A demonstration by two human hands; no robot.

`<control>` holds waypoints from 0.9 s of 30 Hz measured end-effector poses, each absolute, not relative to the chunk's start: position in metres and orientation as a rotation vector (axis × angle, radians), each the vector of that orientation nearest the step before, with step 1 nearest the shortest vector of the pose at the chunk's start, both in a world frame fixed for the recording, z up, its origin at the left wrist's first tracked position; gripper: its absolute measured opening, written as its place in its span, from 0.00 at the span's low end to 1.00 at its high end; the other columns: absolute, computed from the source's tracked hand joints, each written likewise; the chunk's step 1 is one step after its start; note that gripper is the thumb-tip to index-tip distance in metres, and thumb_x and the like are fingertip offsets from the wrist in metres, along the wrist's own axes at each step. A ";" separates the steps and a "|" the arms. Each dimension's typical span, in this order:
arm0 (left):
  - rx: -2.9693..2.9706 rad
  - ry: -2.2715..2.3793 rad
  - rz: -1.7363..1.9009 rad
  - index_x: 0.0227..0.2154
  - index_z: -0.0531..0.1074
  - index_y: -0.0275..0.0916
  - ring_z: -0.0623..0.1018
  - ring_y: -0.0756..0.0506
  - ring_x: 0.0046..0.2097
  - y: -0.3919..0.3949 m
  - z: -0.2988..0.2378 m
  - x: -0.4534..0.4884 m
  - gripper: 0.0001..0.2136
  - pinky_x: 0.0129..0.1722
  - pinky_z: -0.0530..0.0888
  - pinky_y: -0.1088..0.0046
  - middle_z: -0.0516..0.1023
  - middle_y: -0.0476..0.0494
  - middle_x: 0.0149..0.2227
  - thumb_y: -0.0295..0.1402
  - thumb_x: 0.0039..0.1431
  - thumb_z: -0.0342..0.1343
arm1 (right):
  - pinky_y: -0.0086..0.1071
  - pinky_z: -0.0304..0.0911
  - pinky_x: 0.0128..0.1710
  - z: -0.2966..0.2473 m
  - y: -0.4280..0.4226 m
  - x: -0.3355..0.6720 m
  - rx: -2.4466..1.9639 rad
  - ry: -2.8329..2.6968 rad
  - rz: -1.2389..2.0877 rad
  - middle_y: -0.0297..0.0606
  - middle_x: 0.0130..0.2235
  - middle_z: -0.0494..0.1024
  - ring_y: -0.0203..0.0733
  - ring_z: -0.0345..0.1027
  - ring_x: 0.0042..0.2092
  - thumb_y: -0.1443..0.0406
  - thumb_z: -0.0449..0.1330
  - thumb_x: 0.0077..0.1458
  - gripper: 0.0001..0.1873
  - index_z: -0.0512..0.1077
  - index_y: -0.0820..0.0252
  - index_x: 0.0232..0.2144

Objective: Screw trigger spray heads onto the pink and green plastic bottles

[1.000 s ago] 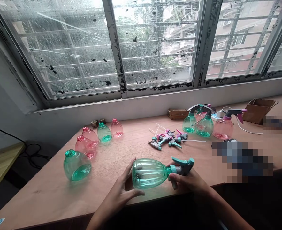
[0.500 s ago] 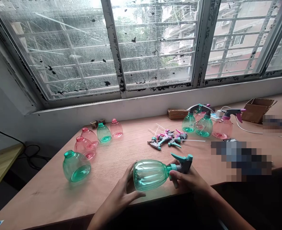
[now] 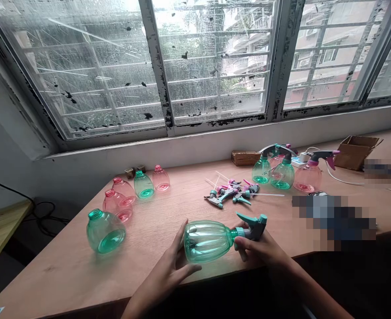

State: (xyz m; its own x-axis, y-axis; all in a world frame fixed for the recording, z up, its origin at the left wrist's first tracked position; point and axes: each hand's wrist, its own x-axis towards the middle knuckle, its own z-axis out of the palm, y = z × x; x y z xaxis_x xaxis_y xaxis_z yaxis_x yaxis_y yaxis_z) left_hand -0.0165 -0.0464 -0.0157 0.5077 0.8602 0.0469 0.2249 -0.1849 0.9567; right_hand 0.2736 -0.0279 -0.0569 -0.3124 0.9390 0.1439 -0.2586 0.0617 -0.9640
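A clear green spray bottle (image 3: 207, 240) lies on its side above the near edge of the wooden table (image 3: 168, 208). My left hand (image 3: 168, 270) cups its round base, fingers curled around it. My right hand (image 3: 260, 248) is closed on the bottle's neck and the teal and grey trigger head (image 3: 253, 225) fitted there. Both hands hold the same bottle between them.
An open green bottle (image 3: 104, 230) stands at the left, with pink bottles (image 3: 117, 204) and another green bottle (image 3: 144, 184) behind it. Loose trigger heads (image 3: 230, 193) lie mid-table. Finished spray bottles (image 3: 283, 173) and a cardboard box (image 3: 356, 152) stand at the right, below the window.
The bottle has lifted slightly and shifted a little; my hands keep the same hold on its base and trigger head. Nothing else on the table has moved.
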 end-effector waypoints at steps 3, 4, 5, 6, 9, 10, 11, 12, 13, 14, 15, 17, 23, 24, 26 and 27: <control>1.630 0.869 0.759 0.70 0.30 0.53 0.54 0.38 0.71 -0.048 -0.018 -0.015 0.48 0.70 0.51 0.53 0.42 0.45 0.73 0.33 0.61 0.62 | 0.31 0.61 0.26 -0.056 -0.028 0.273 -0.782 -1.300 1.472 0.33 0.26 0.77 0.36 0.69 0.21 0.54 0.71 0.52 0.20 0.71 0.61 0.39; 1.613 0.874 0.761 0.70 0.29 0.53 0.54 0.37 0.71 -0.049 -0.017 -0.015 0.49 0.70 0.51 0.53 0.42 0.45 0.74 0.33 0.60 0.63 | 0.31 0.61 0.26 -0.055 -0.028 0.273 -0.788 -1.301 1.472 0.33 0.26 0.77 0.36 0.69 0.22 0.54 0.71 0.51 0.21 0.71 0.61 0.39; 1.603 0.879 0.763 0.70 0.30 0.52 0.53 0.37 0.71 -0.050 -0.016 -0.015 0.49 0.70 0.51 0.53 0.42 0.45 0.74 0.35 0.61 0.63 | 0.31 0.61 0.26 -0.055 -0.028 0.273 -0.792 -1.302 1.472 0.33 0.26 0.77 0.36 0.69 0.22 0.54 0.71 0.51 0.21 0.71 0.61 0.39; 1.603 0.884 0.760 0.71 0.32 0.50 0.51 0.36 0.71 -0.050 -0.015 -0.016 0.47 0.70 0.50 0.53 0.43 0.44 0.73 0.36 0.62 0.62 | 0.31 0.61 0.26 -0.055 -0.028 0.273 -0.795 -1.303 1.474 0.33 0.26 0.77 0.36 0.69 0.22 0.54 0.71 0.51 0.21 0.72 0.61 0.39; 1.658 0.910 0.730 0.71 0.42 0.47 0.47 0.36 0.72 -0.050 -0.010 -0.017 0.39 0.71 0.48 0.53 0.48 0.44 0.73 0.41 0.65 0.58 | 0.32 0.61 0.25 -0.054 -0.028 0.272 -0.796 -1.306 1.479 0.33 0.26 0.77 0.36 0.68 0.21 0.53 0.71 0.50 0.22 0.71 0.61 0.40; 1.685 0.928 0.725 0.71 0.43 0.47 0.47 0.36 0.72 -0.050 -0.010 -0.018 0.38 0.71 0.47 0.53 0.49 0.44 0.72 0.41 0.65 0.59 | 0.32 0.61 0.25 -0.055 -0.027 0.272 -0.797 -1.304 1.477 0.33 0.26 0.77 0.36 0.68 0.21 0.53 0.71 0.50 0.22 0.71 0.61 0.40; 1.705 0.942 0.728 0.71 0.43 0.48 0.48 0.36 0.72 -0.049 -0.010 -0.018 0.39 0.71 0.46 0.53 0.49 0.44 0.72 0.40 0.64 0.60 | 0.32 0.61 0.25 -0.055 -0.027 0.272 -0.797 -1.301 1.473 0.33 0.26 0.77 0.36 0.68 0.21 0.53 0.71 0.50 0.23 0.71 0.61 0.40; 1.712 0.943 0.740 0.71 0.40 0.50 0.49 0.36 0.72 -0.049 -0.011 -0.018 0.41 0.71 0.46 0.52 0.48 0.45 0.73 0.39 0.64 0.61 | 0.32 0.62 0.25 -0.055 -0.027 0.273 -0.796 -1.299 1.468 0.33 0.26 0.77 0.36 0.68 0.21 0.53 0.71 0.50 0.23 0.71 0.61 0.40; 1.705 0.928 0.752 0.71 0.37 0.52 0.50 0.36 0.72 -0.048 -0.012 -0.018 0.43 0.71 0.47 0.52 0.47 0.45 0.73 0.37 0.63 0.61 | 0.32 0.62 0.25 -0.055 -0.027 0.273 -0.793 -1.298 1.464 0.33 0.26 0.77 0.36 0.68 0.21 0.53 0.71 0.50 0.22 0.71 0.61 0.40; 1.686 0.904 0.756 0.71 0.34 0.53 0.51 0.36 0.71 -0.048 -0.013 -0.017 0.44 0.71 0.48 0.51 0.46 0.45 0.73 0.37 0.63 0.61 | 0.32 0.62 0.25 -0.055 -0.027 0.273 -0.788 -1.298 1.461 0.33 0.26 0.77 0.36 0.68 0.21 0.53 0.71 0.51 0.22 0.71 0.61 0.40; 1.658 0.878 0.755 0.70 0.32 0.54 0.53 0.36 0.71 -0.048 -0.015 -0.017 0.45 0.70 0.50 0.51 0.46 0.44 0.73 0.37 0.64 0.61 | 0.32 0.62 0.25 -0.055 -0.027 0.273 -0.783 -1.300 1.463 0.33 0.26 0.77 0.36 0.68 0.21 0.53 0.71 0.51 0.22 0.70 0.61 0.40; 1.602 0.840 0.742 0.70 0.29 0.55 0.56 0.36 0.70 -0.049 -0.017 -0.016 0.47 0.69 0.52 0.51 0.46 0.43 0.73 0.38 0.63 0.62 | 0.31 0.62 0.25 -0.055 -0.027 0.273 -0.771 -1.307 1.470 0.33 0.26 0.77 0.36 0.69 0.21 0.53 0.71 0.52 0.22 0.70 0.61 0.39; 1.608 0.882 0.744 0.71 0.37 0.49 0.46 0.34 0.72 -0.052 -0.010 -0.016 0.42 0.70 0.49 0.51 0.47 0.44 0.73 0.44 0.65 0.59 | 0.31 0.62 0.26 -0.057 -0.026 0.273 -0.756 -1.304 1.482 0.33 0.26 0.77 0.36 0.69 0.21 0.55 0.70 0.53 0.20 0.71 0.61 0.40; 1.636 0.903 0.733 0.71 0.39 0.48 0.44 0.34 0.72 -0.052 -0.009 -0.016 0.40 0.71 0.48 0.51 0.49 0.44 0.72 0.44 0.65 0.58 | 0.31 0.62 0.26 -0.058 -0.025 0.273 -0.754 -1.305 1.482 0.33 0.26 0.77 0.36 0.69 0.22 0.55 0.70 0.54 0.19 0.71 0.61 0.41; 1.686 0.943 0.715 0.71 0.42 0.48 0.44 0.34 0.72 -0.052 -0.007 -0.016 0.39 0.71 0.47 0.52 0.50 0.45 0.72 0.41 0.65 0.59 | 0.30 0.61 0.26 -0.060 -0.025 0.274 -0.747 -1.312 1.481 0.33 0.27 0.77 0.35 0.69 0.22 0.56 0.70 0.54 0.19 0.71 0.61 0.41; 1.702 0.952 0.714 0.71 0.41 0.48 0.45 0.35 0.72 -0.051 -0.007 -0.016 0.40 0.71 0.46 0.52 0.49 0.46 0.72 0.40 0.64 0.60 | 0.30 0.61 0.25 -0.060 -0.025 0.275 -0.747 -1.315 1.479 0.33 0.27 0.77 0.35 0.69 0.22 0.56 0.70 0.55 0.19 0.71 0.61 0.41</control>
